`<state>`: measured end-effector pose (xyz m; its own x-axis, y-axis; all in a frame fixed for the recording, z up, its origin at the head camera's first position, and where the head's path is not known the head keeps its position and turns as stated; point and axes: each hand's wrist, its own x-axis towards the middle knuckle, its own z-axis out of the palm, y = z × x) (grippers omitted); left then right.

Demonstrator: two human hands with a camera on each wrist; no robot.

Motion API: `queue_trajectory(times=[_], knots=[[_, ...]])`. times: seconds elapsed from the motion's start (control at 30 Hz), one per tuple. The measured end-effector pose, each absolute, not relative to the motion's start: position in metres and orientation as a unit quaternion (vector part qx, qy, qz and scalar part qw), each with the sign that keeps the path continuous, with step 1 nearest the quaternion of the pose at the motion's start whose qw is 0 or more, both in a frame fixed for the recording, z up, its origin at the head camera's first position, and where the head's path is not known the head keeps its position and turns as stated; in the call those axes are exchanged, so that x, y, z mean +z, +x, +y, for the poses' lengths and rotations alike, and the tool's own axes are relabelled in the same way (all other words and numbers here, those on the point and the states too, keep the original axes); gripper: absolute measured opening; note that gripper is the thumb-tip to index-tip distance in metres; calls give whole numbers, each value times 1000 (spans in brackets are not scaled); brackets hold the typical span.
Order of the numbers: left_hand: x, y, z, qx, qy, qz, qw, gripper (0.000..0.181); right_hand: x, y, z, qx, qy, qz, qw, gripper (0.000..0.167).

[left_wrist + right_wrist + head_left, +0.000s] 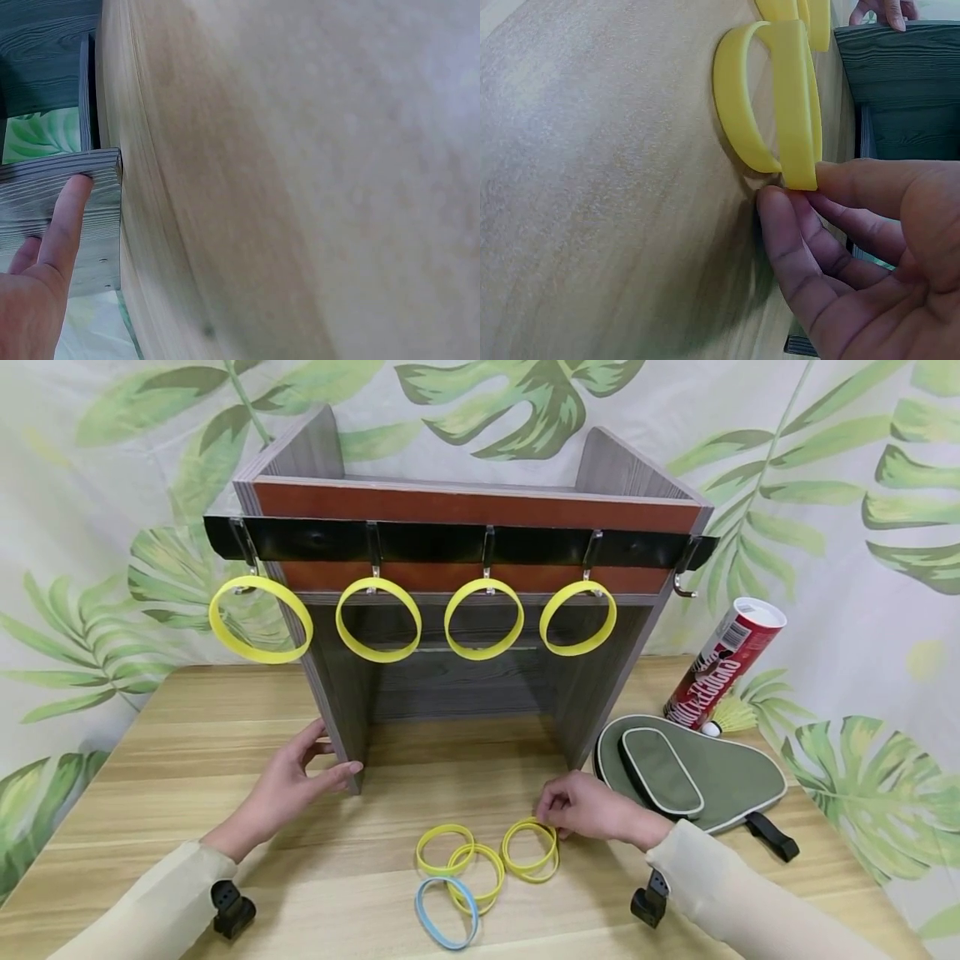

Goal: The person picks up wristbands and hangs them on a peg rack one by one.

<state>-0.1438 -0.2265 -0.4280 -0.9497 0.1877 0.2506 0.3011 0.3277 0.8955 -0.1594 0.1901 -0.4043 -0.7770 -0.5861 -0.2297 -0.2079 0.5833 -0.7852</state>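
My right hand (592, 808) pinches a yellow wristband (799, 105) between thumb and fingers at its edge, low over the tabletop. A second yellow band (735, 97) is right beside it. Left of these lie more yellow wristbands (473, 851), overlapping, with a blue wristband (419, 910) in front. At the left side panel (341, 727) of a grey wooden shelf, my left hand (281, 789) rests with its thumb on the front edge and its other fingers by the outer face. Several yellow wristbands (416, 610) hang from hooks on the black strip (435, 543) across the shelf.
A metal hook (684, 583) is at the strip's right end. Right of the shelf lie a green paddle case (738, 781) and a shuttlecock (731, 717), beside a leaning red tube (723, 660). A leaf-patterned cloth (810, 568) hangs behind the wooden table (187, 735).
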Motion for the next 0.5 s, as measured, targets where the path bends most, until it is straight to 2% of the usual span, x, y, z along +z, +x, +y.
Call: queue_trajectory(times=[0.3,0.5], knots=[[-428,-146,-226,-561,-163,-809,56,64,-405,-162,192,-442,-233,827,259,7],[-429,-146,-226,-569,-162,-805,51,66,-407,-162,192,-461,-249,806,275,12]])
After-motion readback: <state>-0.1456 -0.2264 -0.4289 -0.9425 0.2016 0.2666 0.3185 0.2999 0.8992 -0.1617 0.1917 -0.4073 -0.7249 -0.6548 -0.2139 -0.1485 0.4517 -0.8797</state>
